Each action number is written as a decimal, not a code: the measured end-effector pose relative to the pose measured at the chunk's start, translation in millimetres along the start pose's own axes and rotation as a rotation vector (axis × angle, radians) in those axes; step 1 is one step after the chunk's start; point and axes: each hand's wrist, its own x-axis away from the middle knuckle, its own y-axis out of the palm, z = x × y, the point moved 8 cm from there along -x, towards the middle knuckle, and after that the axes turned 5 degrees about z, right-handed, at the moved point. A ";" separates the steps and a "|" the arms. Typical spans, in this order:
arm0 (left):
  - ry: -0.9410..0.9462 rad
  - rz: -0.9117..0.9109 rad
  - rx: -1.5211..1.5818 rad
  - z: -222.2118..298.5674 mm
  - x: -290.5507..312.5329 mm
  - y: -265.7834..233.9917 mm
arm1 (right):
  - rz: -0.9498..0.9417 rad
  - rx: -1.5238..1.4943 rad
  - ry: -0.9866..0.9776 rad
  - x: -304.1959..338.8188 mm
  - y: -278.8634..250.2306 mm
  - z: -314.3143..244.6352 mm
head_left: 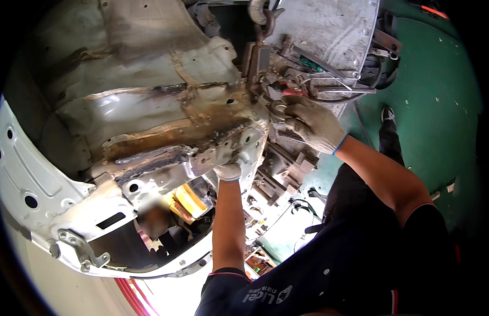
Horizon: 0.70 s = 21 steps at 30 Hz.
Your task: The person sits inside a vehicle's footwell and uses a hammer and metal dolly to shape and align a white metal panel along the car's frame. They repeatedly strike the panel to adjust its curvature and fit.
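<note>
The person stands hard against a stripped car body, both arms up at the rusty rail (pixel 202 131) that runs across the middle of the view. The left hand (pixel 228 171), gloved, sits at about six o'clock from the rail's torn end, fingers curled shut over the lower edge of the bracket (pixel 239 150) there; it looks like a bracing grip, there to steady the sheet metal while the other hand works. The right hand (pixel 311 124), also gloved, is at three o'clock from that same end, closed around a tool (pixel 286 92) with a red grip that pokes out at about eleven o'clock from the knuckles; I cannot tell what kind of tool it is. It is held close in, seemingly for leverage near the clamp (pixel 257 58) and the chain hook (pixel 261 16) hanging at twelve o'clock.

The rail itself looks rough: brown rust, scorched black patches, crumpled seams, bare grey metal where paint has gone. The white panel (pixel 28 174) at nine o'clock is cleaner, punched with round holes. Below lies a green floor (pixel 434 116)
</note>
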 end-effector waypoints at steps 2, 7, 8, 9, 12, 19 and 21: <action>0.193 0.372 -0.112 4.3 4.2 -35.7 | 0.025 -0.016 -0.025 -0.6 -0.7 -0.7; 0.125 -0.074 -0.099 -1.5 0.7 5.0 | 0.029 -0.017 -0.055 0.6 3.3 3.9; 0.056 -0.118 -0.076 -4.1 0.5 12.4 | 0.043 -0.022 -0.062 0.2 2.8 3.5; 0.027 -0.125 -0.038 -6.8 -0.1 16.2 | 0.057 -0.027 -0.069 0.0 2.1 2.9; 0.058 0.009 -0.057 -16.1 -3.8 28.4 | 0.038 -0.027 -0.102 -1.8 2.1 0.2; 0.024 -0.044 0.063 -15.4 0.2 26.6 | 0.006 -0.073 -0.074 -4.1 1.1 -3.0; 0.086 0.007 -0.051 -10.5 -1.4 19.9 | 0.018 -0.048 -0.061 -3.6 0.0 -2.1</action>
